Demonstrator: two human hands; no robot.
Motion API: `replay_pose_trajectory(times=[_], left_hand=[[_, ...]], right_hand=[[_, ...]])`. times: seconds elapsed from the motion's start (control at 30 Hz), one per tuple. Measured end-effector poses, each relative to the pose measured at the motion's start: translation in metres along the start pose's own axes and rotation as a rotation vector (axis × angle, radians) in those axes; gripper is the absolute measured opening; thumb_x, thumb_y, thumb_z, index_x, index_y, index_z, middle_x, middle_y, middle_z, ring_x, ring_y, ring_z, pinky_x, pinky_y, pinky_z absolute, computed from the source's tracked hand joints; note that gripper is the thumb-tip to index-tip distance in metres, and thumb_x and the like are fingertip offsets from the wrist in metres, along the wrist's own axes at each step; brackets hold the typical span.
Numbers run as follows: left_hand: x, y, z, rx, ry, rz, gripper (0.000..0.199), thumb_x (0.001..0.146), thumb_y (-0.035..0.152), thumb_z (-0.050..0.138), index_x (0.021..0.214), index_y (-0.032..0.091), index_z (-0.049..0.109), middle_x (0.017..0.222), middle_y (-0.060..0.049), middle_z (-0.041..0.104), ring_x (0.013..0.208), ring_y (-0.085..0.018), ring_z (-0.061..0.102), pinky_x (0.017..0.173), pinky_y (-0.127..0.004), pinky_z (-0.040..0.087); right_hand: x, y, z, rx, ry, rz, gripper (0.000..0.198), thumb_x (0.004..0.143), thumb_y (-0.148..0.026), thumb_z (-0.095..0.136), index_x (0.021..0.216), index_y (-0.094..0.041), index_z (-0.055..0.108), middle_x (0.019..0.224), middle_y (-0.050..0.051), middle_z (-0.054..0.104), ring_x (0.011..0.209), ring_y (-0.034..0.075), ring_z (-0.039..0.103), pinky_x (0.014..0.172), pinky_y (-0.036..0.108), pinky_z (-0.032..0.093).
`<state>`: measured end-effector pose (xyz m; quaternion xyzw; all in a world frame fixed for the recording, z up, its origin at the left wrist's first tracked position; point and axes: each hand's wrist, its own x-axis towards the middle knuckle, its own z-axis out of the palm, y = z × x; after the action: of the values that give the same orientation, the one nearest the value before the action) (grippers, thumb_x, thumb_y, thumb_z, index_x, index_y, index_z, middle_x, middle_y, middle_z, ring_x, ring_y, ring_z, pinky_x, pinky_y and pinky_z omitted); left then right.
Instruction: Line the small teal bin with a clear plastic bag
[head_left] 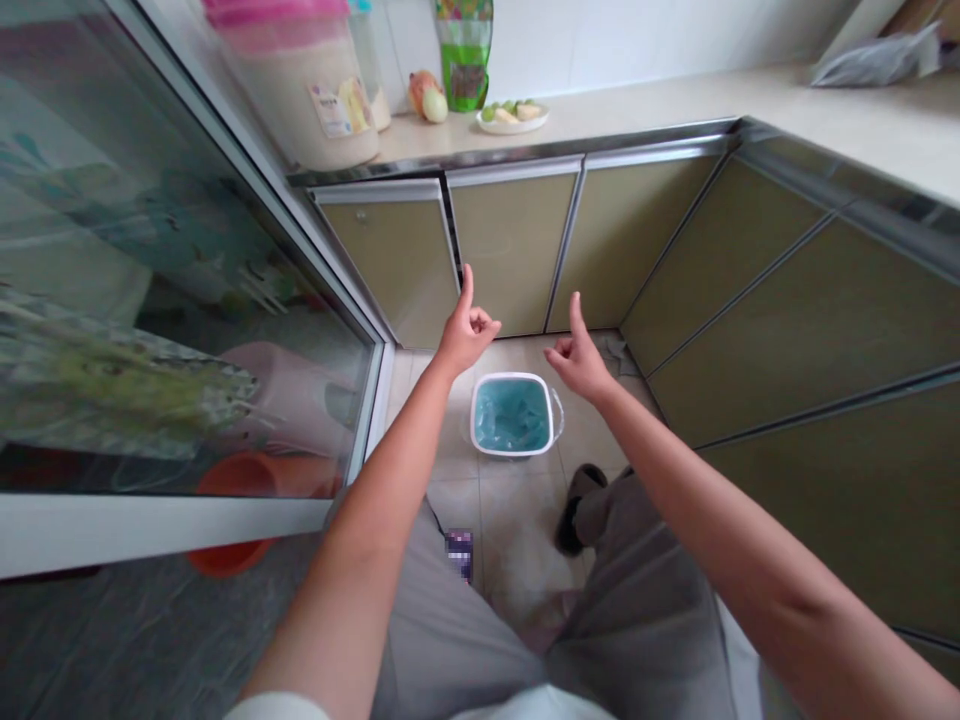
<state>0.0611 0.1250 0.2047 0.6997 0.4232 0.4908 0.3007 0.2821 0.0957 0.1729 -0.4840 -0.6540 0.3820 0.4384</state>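
1. Over the tiled floor (517,500), both bare forearms reach forward, converging slightly towards the far cabinets (517,240).
2. Left hand (466,335): one digit stands straight, pointing far; the others are curled inward to the right. It is mostly folded and has hold of nothing.
3. Right hand (576,358): much the mirror of the left, with one digit straight towards the far side and the rest bent to the left. It too is mostly folded and grips nothing.
4. Between and nearer than the hands, a white-rimmed blue basin (517,386) sits on the floor, a clear handle (559,415) at its right side. Neither hand touches it.
5. Along the far side, the worktop (637,108) carries a pink-lidded container (330,130), a green bag (465,60) and a plate (514,126) of food.
6. To the left runs a glass door (172,250).
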Motion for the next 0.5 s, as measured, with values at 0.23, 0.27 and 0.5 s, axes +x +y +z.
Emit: replay_pose_trajectory(times=[0.23, 0.27, 0.5], left_hand=[[0.003, -0.04, -0.01, -0.052, 0.011, -0.04, 0.108, 0.086, 0.015, 0.075, 0.17, 0.029, 0.008, 0.089, 0.002, 0.071, 0.058, -0.006, 0.045, 0.063, -0.02, 0.041], [-0.001, -0.039, -0.013, -0.059, 0.024, -0.049, 0.109, 0.085, 0.016, 0.077, 0.17, 0.031, 0.011, 0.085, 0.003, 0.069, 0.058, -0.007, 0.045, 0.062, -0.02, 0.04], [-0.08, -0.087, -0.031, 0.021, 0.075, -0.322, 0.058, 0.089, 0.033, 0.073, 0.144, 0.021, 0.061, 0.087, -0.001, 0.068, 0.06, -0.009, 0.052, 0.061, -0.022, 0.042]], right_hand=[[0.001, 0.053, 0.012, -0.124, 0.006, -0.005, 0.103, 0.089, -0.022, 0.062, 0.172, -0.02, 0.002, 0.086, -0.001, 0.072, 0.055, 0.011, 0.045, 0.062, 0.025, 0.046], [-0.001, 0.056, 0.014, -0.152, 0.002, -0.011, 0.102, 0.089, -0.021, 0.062, 0.172, -0.02, 0.003, 0.081, -0.003, 0.07, 0.056, 0.011, 0.046, 0.063, 0.024, 0.045], [-0.018, 0.092, 0.037, -0.488, -0.192, 0.047, 0.048, 0.094, -0.032, 0.062, 0.14, -0.021, 0.068, 0.09, 0.004, 0.075, 0.075, 0.017, 0.064, 0.074, 0.027, 0.048]])
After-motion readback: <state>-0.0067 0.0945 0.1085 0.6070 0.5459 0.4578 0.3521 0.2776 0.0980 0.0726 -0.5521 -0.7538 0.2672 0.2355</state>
